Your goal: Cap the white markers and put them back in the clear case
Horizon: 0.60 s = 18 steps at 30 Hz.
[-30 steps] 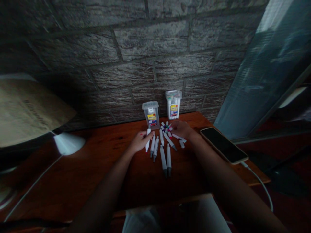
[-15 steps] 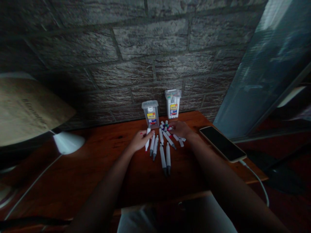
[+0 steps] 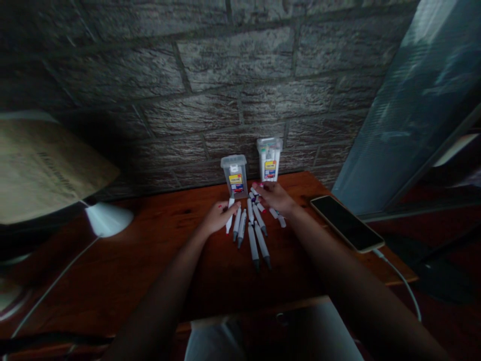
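My left hand [image 3: 218, 219] is closed around a white marker [image 3: 229, 223] with a red lower end, held nearly upright. Several white markers with grey ends, one a marker [image 3: 253, 246] near the front, lie fanned out on the wooden table [image 3: 158, 225] to its right. At the fingertips of my right hand [image 3: 277, 196] is a small white marker cap [image 3: 256, 187] with a pink-red end, partly hidden by the fingers. Beneath that hand lies a pile of short caps [image 3: 260, 207] in mixed colours.
Behind the hands stand a clear plastic box [image 3: 236, 181] and a second box [image 3: 269, 163] filled with markers, close to a brick wall [image 3: 210, 110]. A phone [image 3: 346, 223] with a charging cable lies at right. A lamp [image 3: 107, 219] with a paper-like shade stands at left.
My right hand has risen slightly from the pile, a cap now showing at its fingertips. Some loose markers and caps beside it have shifted. My left hand keeps its hold on the marker.
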Each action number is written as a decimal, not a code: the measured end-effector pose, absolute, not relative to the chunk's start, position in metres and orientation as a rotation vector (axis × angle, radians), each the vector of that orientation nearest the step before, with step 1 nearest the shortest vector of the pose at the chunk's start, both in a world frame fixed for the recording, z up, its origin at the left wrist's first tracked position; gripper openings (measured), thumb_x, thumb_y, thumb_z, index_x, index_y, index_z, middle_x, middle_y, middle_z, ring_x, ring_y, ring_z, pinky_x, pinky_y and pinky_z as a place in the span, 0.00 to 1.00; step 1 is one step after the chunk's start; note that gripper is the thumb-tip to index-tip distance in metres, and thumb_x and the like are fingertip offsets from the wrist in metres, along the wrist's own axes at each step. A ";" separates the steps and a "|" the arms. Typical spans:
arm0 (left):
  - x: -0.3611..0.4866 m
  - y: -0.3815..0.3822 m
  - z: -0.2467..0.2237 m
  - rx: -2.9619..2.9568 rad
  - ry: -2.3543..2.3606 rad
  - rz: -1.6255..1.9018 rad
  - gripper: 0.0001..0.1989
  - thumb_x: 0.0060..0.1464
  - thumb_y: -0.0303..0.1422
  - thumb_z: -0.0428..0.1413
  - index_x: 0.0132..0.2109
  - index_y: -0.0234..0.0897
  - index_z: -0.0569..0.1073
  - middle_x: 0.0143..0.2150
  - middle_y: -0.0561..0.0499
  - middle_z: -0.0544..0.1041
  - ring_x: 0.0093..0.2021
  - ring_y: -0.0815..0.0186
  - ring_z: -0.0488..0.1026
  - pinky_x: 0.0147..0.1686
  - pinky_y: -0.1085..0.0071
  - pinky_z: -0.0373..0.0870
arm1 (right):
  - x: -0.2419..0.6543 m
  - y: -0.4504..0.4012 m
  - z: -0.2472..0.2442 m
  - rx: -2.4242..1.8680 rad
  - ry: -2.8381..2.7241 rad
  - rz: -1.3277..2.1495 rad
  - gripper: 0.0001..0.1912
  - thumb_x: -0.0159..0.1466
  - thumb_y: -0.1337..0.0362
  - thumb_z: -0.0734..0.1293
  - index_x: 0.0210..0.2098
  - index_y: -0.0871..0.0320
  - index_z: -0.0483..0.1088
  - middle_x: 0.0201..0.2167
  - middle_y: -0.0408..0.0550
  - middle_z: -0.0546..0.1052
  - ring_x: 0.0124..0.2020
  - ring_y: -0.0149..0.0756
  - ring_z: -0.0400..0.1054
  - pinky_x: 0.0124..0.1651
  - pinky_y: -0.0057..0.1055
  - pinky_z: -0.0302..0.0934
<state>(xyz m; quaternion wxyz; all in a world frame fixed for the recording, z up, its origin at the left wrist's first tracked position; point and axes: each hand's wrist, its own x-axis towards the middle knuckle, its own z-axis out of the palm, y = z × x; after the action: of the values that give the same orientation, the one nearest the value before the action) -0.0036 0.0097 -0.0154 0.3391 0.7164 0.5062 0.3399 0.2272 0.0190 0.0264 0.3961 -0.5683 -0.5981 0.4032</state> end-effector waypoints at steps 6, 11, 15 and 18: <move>-0.004 0.012 -0.017 1.900 1.286 0.892 0.33 0.55 0.66 0.55 0.28 0.38 0.74 0.27 0.50 0.76 0.31 0.62 0.72 0.35 0.68 0.67 | 0.205 0.009 0.026 -1.224 -1.171 1.470 0.08 0.74 0.65 0.69 0.37 0.58 0.74 0.32 0.45 0.80 0.25 0.25 0.65 0.28 0.22 0.57; -0.006 0.012 -0.017 1.880 1.292 0.856 0.33 0.55 0.66 0.56 0.28 0.37 0.76 0.26 0.50 0.76 0.30 0.62 0.71 0.33 0.69 0.66 | 0.200 0.001 0.027 -1.222 -1.221 1.502 0.05 0.66 0.74 0.72 0.39 0.59 0.78 0.28 0.40 0.78 0.27 0.26 0.70 0.31 0.22 0.60; -0.005 0.011 -0.015 1.888 1.283 0.874 0.33 0.56 0.65 0.56 0.29 0.36 0.77 0.27 0.50 0.78 0.31 0.62 0.72 0.36 0.69 0.67 | 0.201 0.001 0.026 -1.174 -1.275 1.513 0.06 0.60 0.71 0.77 0.37 0.60 0.80 0.28 0.40 0.80 0.30 0.27 0.72 0.35 0.24 0.64; -0.005 0.011 -0.014 1.905 1.284 0.883 0.33 0.56 0.64 0.55 0.29 0.36 0.76 0.27 0.50 0.77 0.32 0.62 0.73 0.37 0.68 0.67 | 0.202 0.003 0.023 -1.118 -1.314 1.484 0.08 0.56 0.70 0.79 0.35 0.59 0.79 0.26 0.38 0.78 0.28 0.26 0.69 0.35 0.25 0.64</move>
<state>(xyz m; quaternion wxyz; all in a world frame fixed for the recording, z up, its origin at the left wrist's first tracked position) -0.0050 0.0106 -0.0143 0.3337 0.7295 0.4919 0.3383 0.2023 0.0028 0.0231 0.4196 -0.4459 -0.5240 0.5921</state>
